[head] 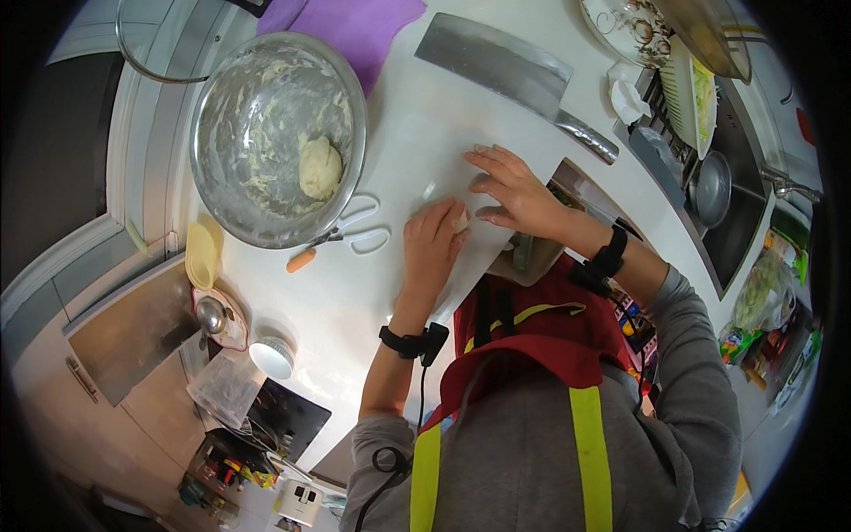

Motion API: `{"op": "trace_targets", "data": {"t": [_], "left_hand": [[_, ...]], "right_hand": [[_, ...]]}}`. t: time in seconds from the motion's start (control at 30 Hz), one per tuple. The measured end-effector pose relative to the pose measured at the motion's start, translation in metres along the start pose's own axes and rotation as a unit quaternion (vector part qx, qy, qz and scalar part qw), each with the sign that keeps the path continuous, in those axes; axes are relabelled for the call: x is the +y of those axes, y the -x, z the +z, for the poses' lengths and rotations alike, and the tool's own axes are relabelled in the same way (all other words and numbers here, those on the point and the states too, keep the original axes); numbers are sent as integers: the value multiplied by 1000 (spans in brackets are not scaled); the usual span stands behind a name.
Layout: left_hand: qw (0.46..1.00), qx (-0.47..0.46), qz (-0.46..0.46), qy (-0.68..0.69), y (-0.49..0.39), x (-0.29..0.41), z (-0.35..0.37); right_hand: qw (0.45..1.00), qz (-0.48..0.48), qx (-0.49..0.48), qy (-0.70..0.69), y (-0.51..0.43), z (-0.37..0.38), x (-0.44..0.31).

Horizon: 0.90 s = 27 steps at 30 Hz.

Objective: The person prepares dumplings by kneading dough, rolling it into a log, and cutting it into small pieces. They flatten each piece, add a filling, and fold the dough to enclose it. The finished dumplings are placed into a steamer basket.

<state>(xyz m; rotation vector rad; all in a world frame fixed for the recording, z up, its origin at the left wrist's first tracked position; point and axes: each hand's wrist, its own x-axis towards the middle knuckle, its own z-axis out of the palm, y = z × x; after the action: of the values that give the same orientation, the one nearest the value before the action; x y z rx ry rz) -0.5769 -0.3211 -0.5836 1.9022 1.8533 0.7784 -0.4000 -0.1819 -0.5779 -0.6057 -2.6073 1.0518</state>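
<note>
A small piece of pale dough (461, 221) shows between the thumb and fingers of my left hand (431, 243), low over the white countertop. Just to its right, my right hand (515, 193) has its fingers spread and holds nothing. Left of my hands, a large steel mixing bowl (229, 193) has floury smears inside and a lump of dough (320, 169) against its right side. Scissors with white handles (367, 241) lie between the bowl and my left hand. Beyond my hands lies a wide steel cleaver (495, 63), its metal handle (586, 137) pointing right.
A purple cloth (372, 33) lies behind the bowl. Near the bowl's lower rim is a short orange piece (301, 261). A yellow container (201, 256) and a white cup (271, 358) stand at left. An open drawer or bin (542, 263) is below my right hand; the sink (734, 246) is far right.
</note>
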Motion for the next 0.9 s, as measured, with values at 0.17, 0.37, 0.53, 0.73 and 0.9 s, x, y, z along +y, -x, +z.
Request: {"op": "trace_targets", "data": {"t": [0.17, 0.37, 0.53, 0.73, 0.9], "left_hand": [[1000, -14, -8, 25, -3, -3, 2], [1000, -14, -19, 17, -5, -2, 2], [999, -16, -27, -13, -6, 0, 2], [998, -31, -49, -13, -6, -1, 6], [993, -2, -111, 51, 5, -4, -1]], "right_hand": [[998, 13, 62, 12, 4, 6, -1], [997, -5, 76, -17, 3, 15, -3], [997, -13, 69, -13, 4, 17, -6], [994, -42, 93, -42, -3, 24, -12], [994, -50, 83, -44, -7, 27, -14]]}}
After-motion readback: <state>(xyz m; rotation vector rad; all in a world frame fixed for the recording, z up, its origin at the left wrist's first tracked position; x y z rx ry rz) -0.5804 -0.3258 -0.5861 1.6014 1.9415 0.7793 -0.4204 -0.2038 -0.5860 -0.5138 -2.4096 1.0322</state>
